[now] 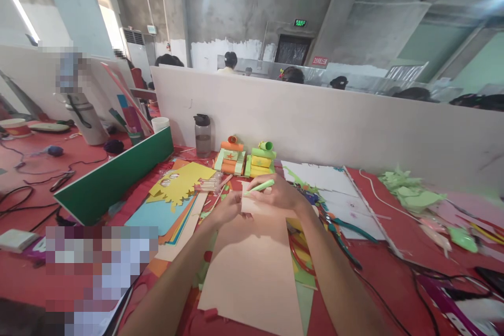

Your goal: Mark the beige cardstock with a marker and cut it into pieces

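Observation:
My right hand (281,192) is closed around a light green pen (263,186), its tip pointing left over a small pale peach paper piece (249,206). Pinched at its left edge, that piece is held by my left hand (229,207), fingers partly hidden behind it. Below both hands a large peach paper sheet (252,273) lies on the red table. Beyond them stand two rolled-paper models, one orange and green (229,158), the other green and yellow (261,160).
Coloured paper sheets (147,215) and a yellow cut-out (183,178) lie left, beside a green divider (118,176). Teal-handled pliers (350,228) and white sheets (356,197) lie right. A dark-lidded bottle (202,135) stands before the white partition (315,121).

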`<state>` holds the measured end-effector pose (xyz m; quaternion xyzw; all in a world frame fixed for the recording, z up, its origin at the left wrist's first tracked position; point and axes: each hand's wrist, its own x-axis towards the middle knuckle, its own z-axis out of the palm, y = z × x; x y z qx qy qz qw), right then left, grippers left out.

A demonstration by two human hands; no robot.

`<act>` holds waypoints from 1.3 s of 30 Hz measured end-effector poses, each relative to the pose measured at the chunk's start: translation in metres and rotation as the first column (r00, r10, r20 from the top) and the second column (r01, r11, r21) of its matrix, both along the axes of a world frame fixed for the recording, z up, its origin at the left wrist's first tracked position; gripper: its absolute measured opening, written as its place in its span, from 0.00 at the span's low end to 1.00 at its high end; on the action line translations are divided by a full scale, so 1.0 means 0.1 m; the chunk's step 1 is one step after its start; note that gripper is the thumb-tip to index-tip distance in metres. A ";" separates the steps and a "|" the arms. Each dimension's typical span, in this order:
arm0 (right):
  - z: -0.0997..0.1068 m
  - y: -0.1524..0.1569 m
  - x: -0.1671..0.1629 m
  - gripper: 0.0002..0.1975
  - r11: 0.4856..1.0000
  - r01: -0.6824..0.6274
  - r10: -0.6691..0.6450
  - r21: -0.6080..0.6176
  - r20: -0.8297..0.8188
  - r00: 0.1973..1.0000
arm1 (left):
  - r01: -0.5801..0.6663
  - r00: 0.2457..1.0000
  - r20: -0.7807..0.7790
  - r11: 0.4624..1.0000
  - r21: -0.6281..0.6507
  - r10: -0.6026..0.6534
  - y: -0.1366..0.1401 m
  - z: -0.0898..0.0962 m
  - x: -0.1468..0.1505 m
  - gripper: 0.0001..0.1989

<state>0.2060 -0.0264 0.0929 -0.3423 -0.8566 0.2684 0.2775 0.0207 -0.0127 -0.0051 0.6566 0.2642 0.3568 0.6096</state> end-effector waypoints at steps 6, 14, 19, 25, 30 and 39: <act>0.01 -0.01 0.00 0.11 0.997 -0.053 0.048 0.051 0.090 0.995 | -0.008 1.000 -0.001 1.000 -0.004 0.008 0.00 0.01 0.00 0.11; 0.03 -0.01 -0.01 0.09 0.986 -0.076 0.056 0.150 0.131 0.990 | -0.015 1.000 0.006 1.000 0.012 0.015 0.00 0.00 -0.01 0.09; 0.04 -0.02 -0.02 0.09 0.981 -0.083 0.054 0.176 0.161 0.985 | -0.024 1.000 0.017 1.000 0.002 0.024 -0.01 0.00 -0.01 0.11; 0.03 -0.01 -0.01 0.09 0.971 -0.110 0.069 0.211 0.191 0.979 | -0.030 0.999 0.022 1.000 -0.007 0.030 -0.01 0.01 0.00 0.13; 0.05 -0.02 -0.01 0.10 0.974 -0.111 0.070 0.199 0.202 0.977 | -0.041 0.999 0.012 0.999 -0.010 0.041 -0.01 0.02 0.00 0.11; 0.08 -0.04 0.03 0.09 0.978 -0.076 0.032 0.193 0.221 0.975 | -0.043 0.999 0.008 0.999 -0.011 0.043 -0.02 0.03 0.01 0.10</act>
